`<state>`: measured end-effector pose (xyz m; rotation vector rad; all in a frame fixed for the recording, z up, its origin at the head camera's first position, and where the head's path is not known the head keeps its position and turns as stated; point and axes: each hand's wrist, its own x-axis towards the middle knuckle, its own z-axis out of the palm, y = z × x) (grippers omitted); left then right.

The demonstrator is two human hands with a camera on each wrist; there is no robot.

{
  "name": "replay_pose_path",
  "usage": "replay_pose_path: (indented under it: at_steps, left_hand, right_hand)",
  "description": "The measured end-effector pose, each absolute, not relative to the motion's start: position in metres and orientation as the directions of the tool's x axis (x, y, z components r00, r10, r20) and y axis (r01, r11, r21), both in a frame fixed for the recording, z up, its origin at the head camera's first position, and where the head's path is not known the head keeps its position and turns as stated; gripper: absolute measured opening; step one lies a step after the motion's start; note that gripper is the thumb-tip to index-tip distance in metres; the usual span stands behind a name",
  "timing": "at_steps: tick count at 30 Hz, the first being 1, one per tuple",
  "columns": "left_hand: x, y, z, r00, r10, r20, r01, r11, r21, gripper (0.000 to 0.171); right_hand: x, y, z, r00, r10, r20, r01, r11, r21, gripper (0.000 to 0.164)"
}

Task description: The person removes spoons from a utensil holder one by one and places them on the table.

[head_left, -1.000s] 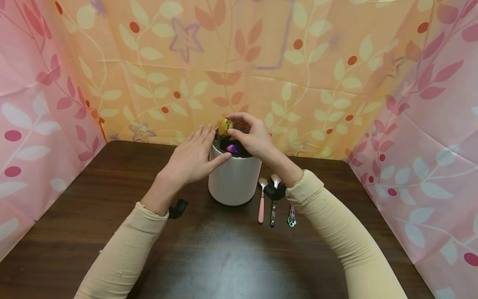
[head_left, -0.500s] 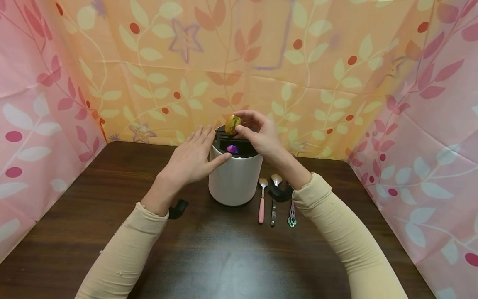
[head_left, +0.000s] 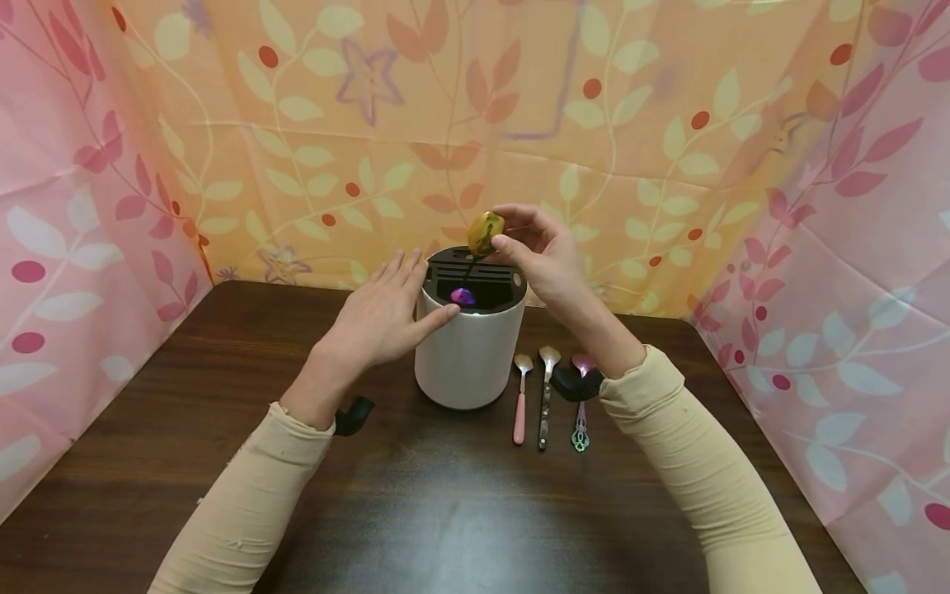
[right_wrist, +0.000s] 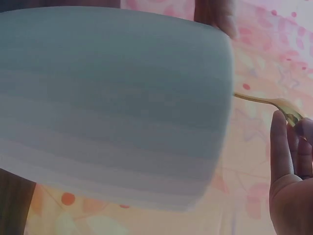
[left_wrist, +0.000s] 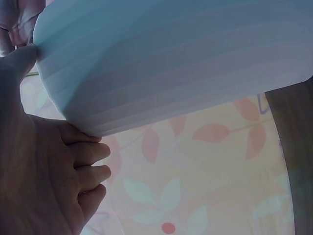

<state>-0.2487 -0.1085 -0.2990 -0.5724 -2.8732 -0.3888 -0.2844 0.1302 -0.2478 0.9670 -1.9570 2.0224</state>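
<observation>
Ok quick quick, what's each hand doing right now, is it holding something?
Left hand: open, touching the white container.
Right hand: closed on the gold spoon, pinching it by its bowl end.

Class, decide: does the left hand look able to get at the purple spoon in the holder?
Probably yes: the left hand touches the holder, close to the purple spoon, which nothing seems to cover.

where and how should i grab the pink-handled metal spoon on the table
Probably pinch the pink-handled metal spoon midway along its handle, from above on the near side: it lies flat, slim handle toward the viewer, bowl pointing away beside the white cylindrical container.
</observation>
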Motion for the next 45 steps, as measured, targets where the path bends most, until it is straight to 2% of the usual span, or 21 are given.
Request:
replay_pose_path:
  at_steps: [15,28,35,45]
  left_hand:
    - [-0.249,-0.109,-0.300,-0.907,0.350,0.235,0.400,0.891,0.216,0.102]
    - [-0.248,-0.109,-0.300,-0.903,0.354,0.242,0.405,0.889,0.212,0.101]
    - [-0.248,-0.109,-0.298,-0.908,0.352,0.230,0.400,0.891,0.214,0.102]
    - [-0.248,-0.109,-0.299,-0.907,0.354,0.229,0.402,0.891,0.212,0.102]
  right_hand:
    - [-0.275,0.158,-0.229,-0.785,-0.189,0.590,-0.540,-0.257,-0.801,0.033]
    - [-0.270,0.180,-0.220,-0.776,-0.088,0.624,-0.552,-0.384,-0.740,0.037]
    - [-0.266,0.200,-0.214,-0.771,-0.036,0.636,-0.553,-0.458,-0.696,0.031]
    - [-0.263,0.231,-0.210,-0.797,0.053,0.602,-0.514,-0.581,-0.630,0.032]
